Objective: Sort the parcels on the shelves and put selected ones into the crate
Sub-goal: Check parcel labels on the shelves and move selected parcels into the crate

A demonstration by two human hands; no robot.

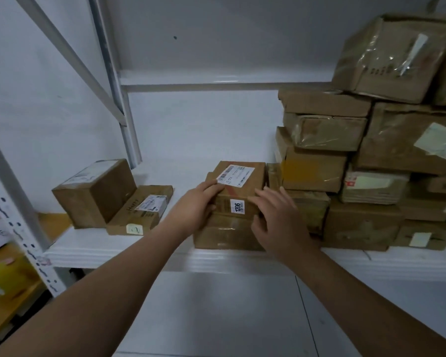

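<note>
Selection looks underway: the 1206-labelled parcel [238, 194] sits atop another box [224, 235] on the shelf [144, 247], left grip [198, 206] clasping its left edge, right grip [281, 220] spread at its right, so closing and lifting likely follow.

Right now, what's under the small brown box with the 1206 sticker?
Under the small brown 1206-stickered cardboard box lies a wider brown cardboard box on the white shelf. Its top is covered, so unseen.

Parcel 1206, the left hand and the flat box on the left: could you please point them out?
parcel 1206 [239, 191], head view, top face below the label.
left hand [195, 206], head view, back of the hand.
flat box [139, 211], head view, top face near its label.
</note>
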